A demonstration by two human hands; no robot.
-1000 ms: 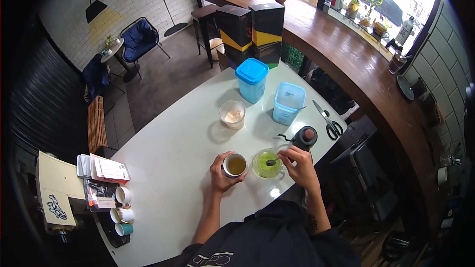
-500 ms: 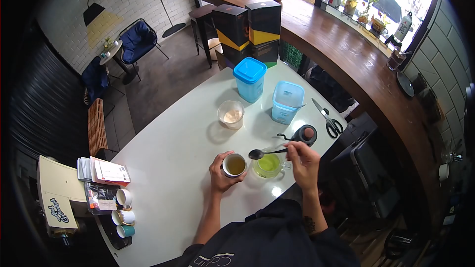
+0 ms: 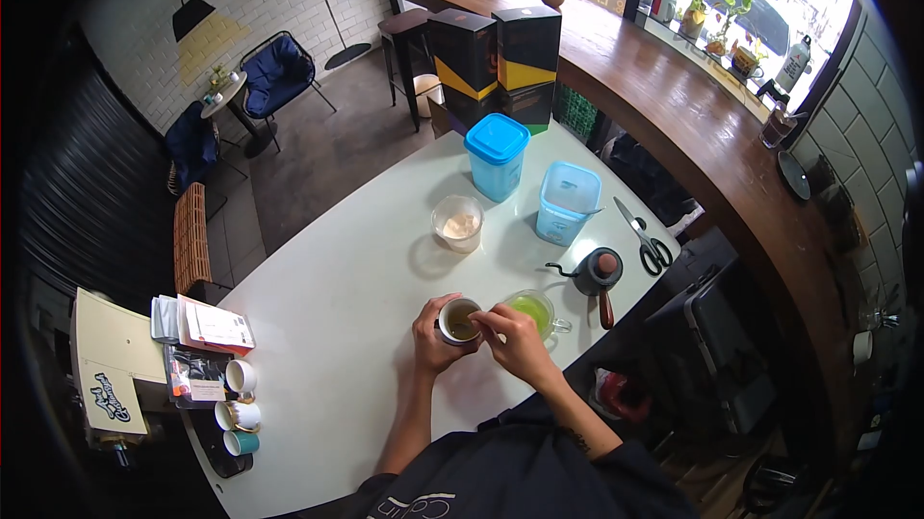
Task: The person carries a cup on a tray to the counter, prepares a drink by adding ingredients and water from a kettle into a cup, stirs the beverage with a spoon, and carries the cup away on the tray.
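My left hand (image 3: 433, 334) is wrapped around a small cup (image 3: 460, 305) of brownish-green liquid, keeping it upright above the white table. Over the cup's right rim, my right hand (image 3: 517, 338) pinches the dark spoon, whose end is down in the cup; fingers and liquid hide most of it. Just beyond my right hand stands a clear glass cup (image 3: 535, 309) with bright green liquid, partly covered by that hand. A dark small pot (image 3: 598, 271) with a thin spout and wooden handle sits to its right.
A clear tub of pale powder (image 3: 459, 225), a lidded blue container (image 3: 497, 158) and an open blue container (image 3: 568, 203) stand farther back. Scissors (image 3: 647, 242) lie at the right edge. Several mugs (image 3: 242, 415) line the left edge; black boxes (image 3: 527, 48) are stacked behind.
My right hand has moved left from over the glass cup, bringing the spoon into the small cup. My left hand still holds that cup. The view has shifted slightly.
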